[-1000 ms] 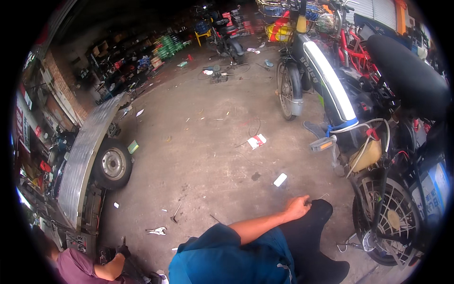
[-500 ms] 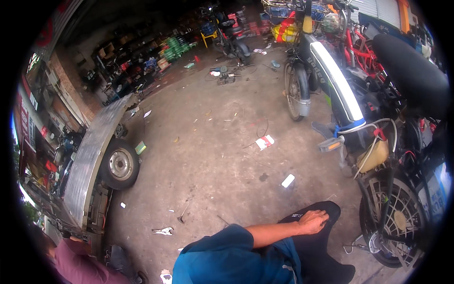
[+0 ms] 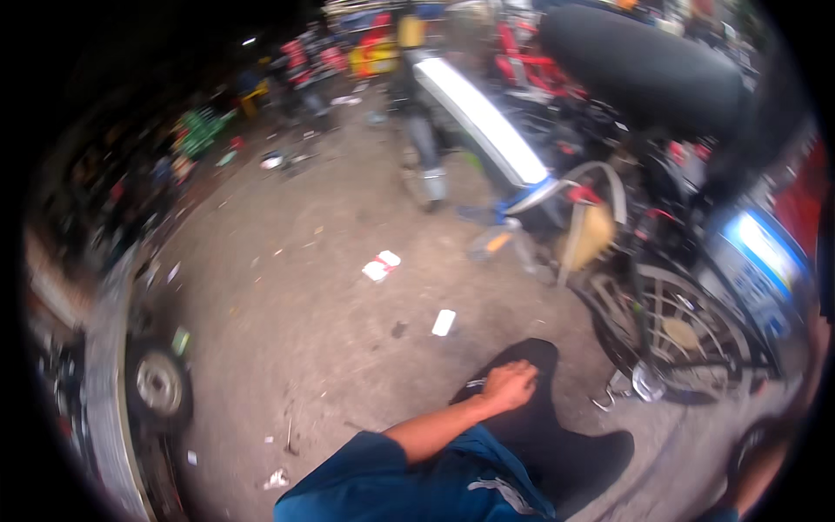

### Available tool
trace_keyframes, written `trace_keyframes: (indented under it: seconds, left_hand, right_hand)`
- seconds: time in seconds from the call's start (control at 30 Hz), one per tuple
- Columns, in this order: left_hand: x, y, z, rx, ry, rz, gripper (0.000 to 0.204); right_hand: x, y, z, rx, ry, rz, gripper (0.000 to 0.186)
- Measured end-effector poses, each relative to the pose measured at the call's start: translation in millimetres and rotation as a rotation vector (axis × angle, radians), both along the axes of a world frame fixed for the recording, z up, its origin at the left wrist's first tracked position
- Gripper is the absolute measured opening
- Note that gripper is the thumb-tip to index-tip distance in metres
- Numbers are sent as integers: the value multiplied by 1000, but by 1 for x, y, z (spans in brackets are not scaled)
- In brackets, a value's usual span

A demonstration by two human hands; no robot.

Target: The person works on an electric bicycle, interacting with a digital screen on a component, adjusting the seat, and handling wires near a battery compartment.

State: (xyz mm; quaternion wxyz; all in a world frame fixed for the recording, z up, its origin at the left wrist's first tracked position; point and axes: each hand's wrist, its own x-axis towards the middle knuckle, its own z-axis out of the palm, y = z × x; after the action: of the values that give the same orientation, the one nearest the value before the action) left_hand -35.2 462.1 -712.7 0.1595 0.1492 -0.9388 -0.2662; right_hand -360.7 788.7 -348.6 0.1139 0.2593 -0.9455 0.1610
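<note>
My left hand (image 3: 510,386) rests on my dark-trousered knee (image 3: 531,357), its fingers lying over the cloth with nothing in them. The bare left forearm comes out of a teal sleeve (image 3: 357,465). At the lower right rim a bare right forearm (image 3: 764,470) stretches up along the picture's edge; my right hand is smeared and mostly cut off there. Nearest to that side stands a parked two-wheeler with a spoked wheel (image 3: 683,326), a blue-white panel (image 3: 765,252) and a long black seat (image 3: 644,70).
A bike with a white-topped frame (image 3: 478,117) stands ahead. On the concrete lie a white rectangular piece (image 3: 444,323), a red-white packet (image 3: 381,266) and a pale metal tool (image 3: 277,478). A flat-bed cart with a wheel (image 3: 159,383) is at left; green goods (image 3: 202,130) are piled behind.
My view has swung right, so the scene shifts left and blurs. The person in maroon has left the picture; a right forearm has entered at the rim. My left hand stays on the knee.
</note>
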Motion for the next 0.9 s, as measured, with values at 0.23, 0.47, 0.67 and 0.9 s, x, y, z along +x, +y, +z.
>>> trace_keyframes:
  seconds: [0.23,0.47,0.67,0.9]
  left_hand:
    - [4,-11,-10,17,126,36,9]
    - [-2,-4,-9,53,100,21,8]
    - [-3,-7,-12,39,112,9,10]
    - [-1,-6,-8,72,107,14,9]
  right_hand:
    - [16,-47,16,108,-86,-27,50]
    - [15,-22,1,-55,217,-73,47]
    - [4,-22,-5,-51,741,124,44]
    - [17,-25,4,-97,360,53,36]
